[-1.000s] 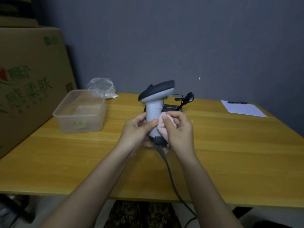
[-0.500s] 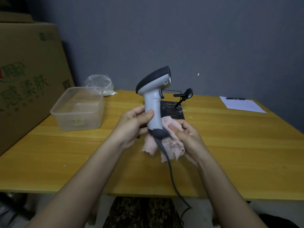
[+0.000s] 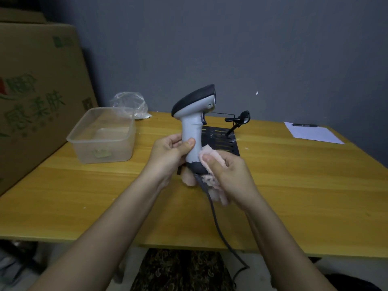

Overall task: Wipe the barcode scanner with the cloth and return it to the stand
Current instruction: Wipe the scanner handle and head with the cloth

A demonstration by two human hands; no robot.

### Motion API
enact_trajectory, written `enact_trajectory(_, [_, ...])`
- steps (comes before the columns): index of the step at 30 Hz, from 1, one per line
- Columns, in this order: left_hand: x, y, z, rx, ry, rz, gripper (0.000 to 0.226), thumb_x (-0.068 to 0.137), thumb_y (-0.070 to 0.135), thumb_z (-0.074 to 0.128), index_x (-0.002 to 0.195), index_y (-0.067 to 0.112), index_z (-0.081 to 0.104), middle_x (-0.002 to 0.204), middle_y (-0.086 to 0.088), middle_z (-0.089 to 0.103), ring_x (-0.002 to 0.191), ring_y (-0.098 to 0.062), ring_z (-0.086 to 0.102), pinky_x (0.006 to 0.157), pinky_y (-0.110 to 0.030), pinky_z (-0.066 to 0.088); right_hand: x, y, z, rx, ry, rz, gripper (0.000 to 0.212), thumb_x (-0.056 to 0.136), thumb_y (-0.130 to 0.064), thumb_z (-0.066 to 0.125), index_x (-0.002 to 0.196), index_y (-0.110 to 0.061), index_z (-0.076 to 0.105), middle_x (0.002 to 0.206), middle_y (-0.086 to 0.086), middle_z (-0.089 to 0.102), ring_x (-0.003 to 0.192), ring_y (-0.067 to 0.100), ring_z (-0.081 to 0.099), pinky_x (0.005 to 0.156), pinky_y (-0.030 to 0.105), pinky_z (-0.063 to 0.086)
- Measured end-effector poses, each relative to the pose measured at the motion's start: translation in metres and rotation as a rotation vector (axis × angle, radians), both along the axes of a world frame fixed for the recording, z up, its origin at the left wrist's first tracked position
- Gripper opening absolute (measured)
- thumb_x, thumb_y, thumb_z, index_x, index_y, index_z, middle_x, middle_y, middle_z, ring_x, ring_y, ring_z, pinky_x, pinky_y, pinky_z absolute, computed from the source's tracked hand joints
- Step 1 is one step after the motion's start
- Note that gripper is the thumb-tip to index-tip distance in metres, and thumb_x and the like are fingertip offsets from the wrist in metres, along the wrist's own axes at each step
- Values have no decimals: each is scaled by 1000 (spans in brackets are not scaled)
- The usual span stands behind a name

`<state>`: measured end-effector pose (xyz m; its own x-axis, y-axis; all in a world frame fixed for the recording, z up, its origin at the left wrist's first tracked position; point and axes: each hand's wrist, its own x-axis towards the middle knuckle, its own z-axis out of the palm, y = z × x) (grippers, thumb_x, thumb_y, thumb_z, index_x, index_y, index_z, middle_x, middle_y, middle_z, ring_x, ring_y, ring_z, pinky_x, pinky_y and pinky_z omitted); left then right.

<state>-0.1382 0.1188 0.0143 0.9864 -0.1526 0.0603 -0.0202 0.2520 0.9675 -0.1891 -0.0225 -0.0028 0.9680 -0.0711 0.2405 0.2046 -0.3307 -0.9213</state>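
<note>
The grey-and-white pistol-shaped barcode scanner (image 3: 194, 124) is held upright above the wooden table (image 3: 294, 185) by the left hand (image 3: 168, 156), fingers closed round its handle, so the right hand (image 3: 228, 175), clenched on the pink fluffy cloth (image 3: 207, 156), can rub its lower grip, the black slotted stand (image 3: 222, 139) waiting just behind.

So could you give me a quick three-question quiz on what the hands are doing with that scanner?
1. True or false: the barcode scanner sits in its stand.
2. Which hand presses the pink cloth on the handle: A) left hand B) right hand?
3. What lies on the white paper?

Key: 1 false, it is held upright above the table; 2 B; 3 a pen.
</note>
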Motion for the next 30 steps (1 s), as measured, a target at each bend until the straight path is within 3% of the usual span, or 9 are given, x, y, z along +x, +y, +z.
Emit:
enact_trajectory(4, [4,0,-6,32,40,82,35,87,7,61,121,0,56,85,-3,67,71,-12,65,58,-16,56,-6,-10,-6,-771,-300,-72,18,90,-24,58,102,-15,68,90,3,70,74,16,58,54,18,32])
enact_trajectory(6, [4,-1,-8,26,66,100,35,87,9,62,120,1,56,85,-2,66,74,-12,64,53,-14,54,-6,-17,-6,-673,-303,-115,16,90,-25,59,99,-15,67,92,3,69,76,15,55,57,16,32])
enact_trajectory(9, [1,-10,-6,-8,86,115,29,87,10,62,115,1,57,83,-2,65,71,-11,62,50,-14,52,-5,-2,-7,-251,-200,-118,21,91,-33,58,109,-24,62,95,-8,66,81,6,60,63,22,45])
enact_trajectory(13, [-6,-21,-6,15,60,195,26,86,9,64,109,5,55,76,0,61,65,-10,59,55,-19,49,3,25,-21,-236,-99,-230,44,86,-36,63,126,-20,51,104,-7,58,93,12,56,72,26,45])
enact_trajectory(18, [-4,-6,-7,45,14,118,21,86,6,63,105,8,57,82,-2,64,74,-14,63,74,-30,55,9,10,-16,68,-16,-52,16,86,-22,67,99,-30,70,76,-10,71,65,6,65,56,22,52])
enact_trajectory(22, [1,5,-11,69,19,-3,31,87,9,62,117,5,58,89,-3,67,78,-14,65,66,-25,54,10,-12,-9,103,-3,-63,11,90,-19,61,85,-16,70,73,2,71,60,10,64,56,26,50])
enact_trajectory(24, [1,4,-13,85,9,8,33,85,9,63,118,5,59,90,-3,67,76,-14,65,62,-22,55,11,-10,-4,145,-39,-134,25,94,-29,54,82,-10,66,66,6,68,51,13,61,48,25,48])
enact_trajectory(27, [-6,-7,-14,106,-24,19,31,85,5,63,116,2,60,84,-3,66,66,-8,65,56,-18,52,13,14,3,6,-97,-148,31,98,-37,41,79,-20,58,63,-1,61,57,9,60,52,18,44])
enact_trajectory(30, [-5,-9,-7,54,-13,83,26,85,3,62,111,6,60,76,0,64,50,1,62,50,-15,52,7,25,-3,-125,-79,-95,26,99,-35,37,89,-24,58,71,0,62,63,12,59,56,26,44])
